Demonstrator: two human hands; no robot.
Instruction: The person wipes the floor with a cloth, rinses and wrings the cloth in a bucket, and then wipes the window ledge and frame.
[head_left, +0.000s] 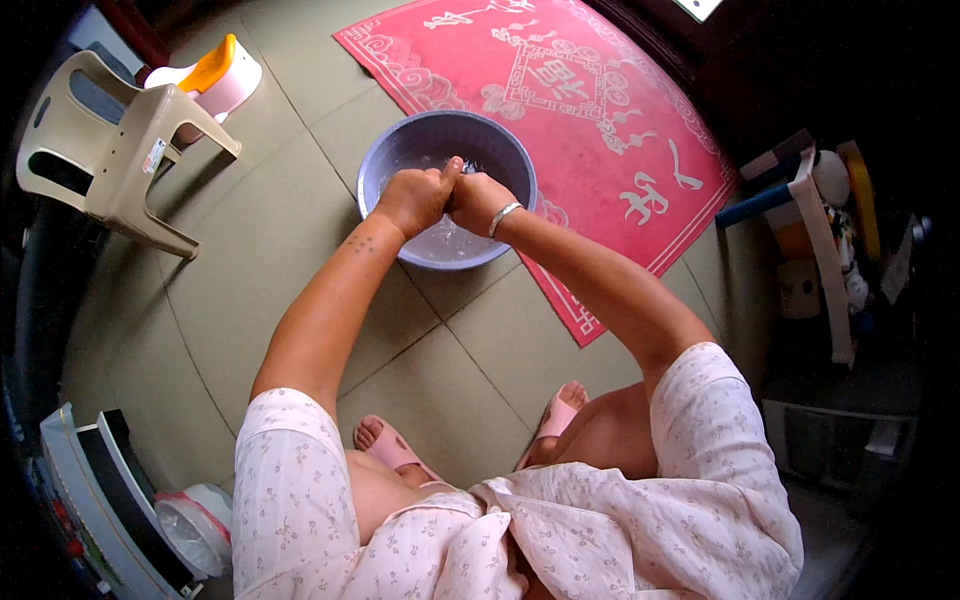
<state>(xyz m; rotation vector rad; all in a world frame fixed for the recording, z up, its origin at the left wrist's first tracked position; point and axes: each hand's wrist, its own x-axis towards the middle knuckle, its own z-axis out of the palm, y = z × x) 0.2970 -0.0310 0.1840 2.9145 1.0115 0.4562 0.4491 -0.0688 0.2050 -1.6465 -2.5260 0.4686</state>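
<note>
A round blue-purple plastic basin (375, 142) with cloudy, rippled water (457, 244) in it stands in front of me, partly against the red mat. Above the water, my left hand (415, 196) is curled into a fist, its thumb pointing up. My right hand (478, 201), with a silver bangle (504, 218) at its wrist, is curled in against it. The two fists touch. A dark patch shows between them; I cannot tell whether it is a held thing or shadow, as the fingers hide it.
A red mat (465, 67) with white patterns and characters covers the tiled floor (247, 247) beyond the basin. At left are a beige plastic chair (112, 161) and a white-and-orange child's potty (240, 75). A cluttered rack (821, 255) stands right; a bagged bin (191, 525), lower left.
</note>
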